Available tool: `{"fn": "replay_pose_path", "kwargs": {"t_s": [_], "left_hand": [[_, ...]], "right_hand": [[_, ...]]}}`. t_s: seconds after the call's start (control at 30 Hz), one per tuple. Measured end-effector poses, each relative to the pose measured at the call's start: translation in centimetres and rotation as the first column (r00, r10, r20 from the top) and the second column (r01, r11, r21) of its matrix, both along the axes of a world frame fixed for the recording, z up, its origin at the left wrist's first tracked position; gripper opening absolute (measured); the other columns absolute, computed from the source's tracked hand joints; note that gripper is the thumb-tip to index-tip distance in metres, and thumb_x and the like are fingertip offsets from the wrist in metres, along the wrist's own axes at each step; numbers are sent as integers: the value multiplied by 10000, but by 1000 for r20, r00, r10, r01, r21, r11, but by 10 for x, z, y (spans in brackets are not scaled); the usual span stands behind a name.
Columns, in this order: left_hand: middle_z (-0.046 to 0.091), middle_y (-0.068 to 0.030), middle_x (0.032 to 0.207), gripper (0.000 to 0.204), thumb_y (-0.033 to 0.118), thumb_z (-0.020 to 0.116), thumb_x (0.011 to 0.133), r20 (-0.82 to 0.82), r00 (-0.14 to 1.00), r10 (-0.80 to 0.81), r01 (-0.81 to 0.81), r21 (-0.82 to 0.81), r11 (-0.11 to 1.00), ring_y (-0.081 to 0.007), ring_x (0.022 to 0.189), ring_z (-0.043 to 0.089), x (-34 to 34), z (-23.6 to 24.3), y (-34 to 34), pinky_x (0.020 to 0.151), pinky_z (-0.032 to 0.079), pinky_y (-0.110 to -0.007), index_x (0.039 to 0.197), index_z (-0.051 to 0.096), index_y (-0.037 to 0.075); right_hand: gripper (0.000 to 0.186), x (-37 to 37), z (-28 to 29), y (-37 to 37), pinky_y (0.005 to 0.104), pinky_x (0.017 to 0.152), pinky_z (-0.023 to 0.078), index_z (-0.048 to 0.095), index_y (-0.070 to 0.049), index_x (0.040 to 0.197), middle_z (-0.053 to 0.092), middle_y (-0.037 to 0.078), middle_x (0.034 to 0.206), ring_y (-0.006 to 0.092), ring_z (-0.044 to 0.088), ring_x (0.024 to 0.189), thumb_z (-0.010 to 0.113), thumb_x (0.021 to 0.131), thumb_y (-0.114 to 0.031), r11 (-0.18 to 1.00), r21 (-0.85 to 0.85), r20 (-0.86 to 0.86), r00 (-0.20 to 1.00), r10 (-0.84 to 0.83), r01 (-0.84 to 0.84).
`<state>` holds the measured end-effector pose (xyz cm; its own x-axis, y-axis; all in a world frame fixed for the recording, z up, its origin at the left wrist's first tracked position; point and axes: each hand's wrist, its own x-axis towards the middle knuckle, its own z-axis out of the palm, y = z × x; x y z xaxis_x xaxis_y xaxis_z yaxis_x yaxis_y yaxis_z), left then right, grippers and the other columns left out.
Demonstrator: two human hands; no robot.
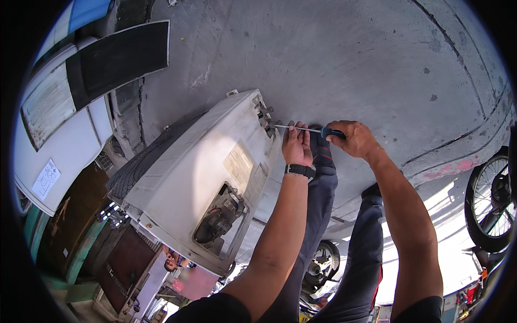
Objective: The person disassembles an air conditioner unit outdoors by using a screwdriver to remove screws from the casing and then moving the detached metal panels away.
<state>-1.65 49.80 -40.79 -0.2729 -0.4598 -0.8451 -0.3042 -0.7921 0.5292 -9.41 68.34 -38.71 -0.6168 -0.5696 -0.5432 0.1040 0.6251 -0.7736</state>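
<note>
My right hand [353,139] is wrapped round the dark blue and black handle of a screwdriver [324,131]. Its long metal shaft runs left to the valve fittings [266,119] at the end of a white outdoor air-conditioner unit [183,167], where the tip meets them; the exact contact is too small to make out. Close to those fittings, my left hand [298,144] has its fingers pinched about the shaft, a black watch on the wrist. An opening in the unit's near side exposes dark electrical parts [219,213].
Grey concrete [344,59] stretches beyond the unit. My legs [318,210] stand just below my hands. White panels [59,151] and a dark board [121,59] are at the left. Motorcycle wheels [490,199] show at the right and behind me. A person [171,260] appears at the lower left.
</note>
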Motion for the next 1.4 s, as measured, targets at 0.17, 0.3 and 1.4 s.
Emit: {"fn": "replay_pose_path", "kwargs": {"t_s": [0.17, 0.3, 1.4], "left_hand": [[630, -70, 1067, 265, 170, 582, 968, 7, 1000, 4, -4, 23, 1000, -211, 997, 619, -14, -8, 1, 864, 519, -311, 1202, 556, 49], [628, -76, 1054, 239, 173, 581, 968, -51, 992, 113, -115, -28, 993, -207, 991, 620, -19, -19, -8, 863, 520, -306, 1170, 558, 48], [597, -73, 968, 150, 181, 485, 1013, 76, 943, 325, -312, -145, 939, -195, 916, 619, -54, -22, -23, 771, 542, -267, 1027, 516, 34]], "right_hand": [[287, -27, -9, -6, 395, 803, 519, 684, -151, 1088, 709, 72, 982, 285, 669, 908, 679, 862, -329, 999, 52, 147, 989, -11, 3], [286, -44, -20, -26, 359, 839, 527, 695, -143, 1102, 709, 59, 1034, 245, 674, 946, 729, 835, -241, 998, -14, 133, 989, 66, -64], [551, -89, -46, -66, 363, 708, 503, 700, -130, 953, 664, 46, 770, 220, 652, 779, 549, 828, -645, 898, 135, -193, 878, 438, -418]]}}
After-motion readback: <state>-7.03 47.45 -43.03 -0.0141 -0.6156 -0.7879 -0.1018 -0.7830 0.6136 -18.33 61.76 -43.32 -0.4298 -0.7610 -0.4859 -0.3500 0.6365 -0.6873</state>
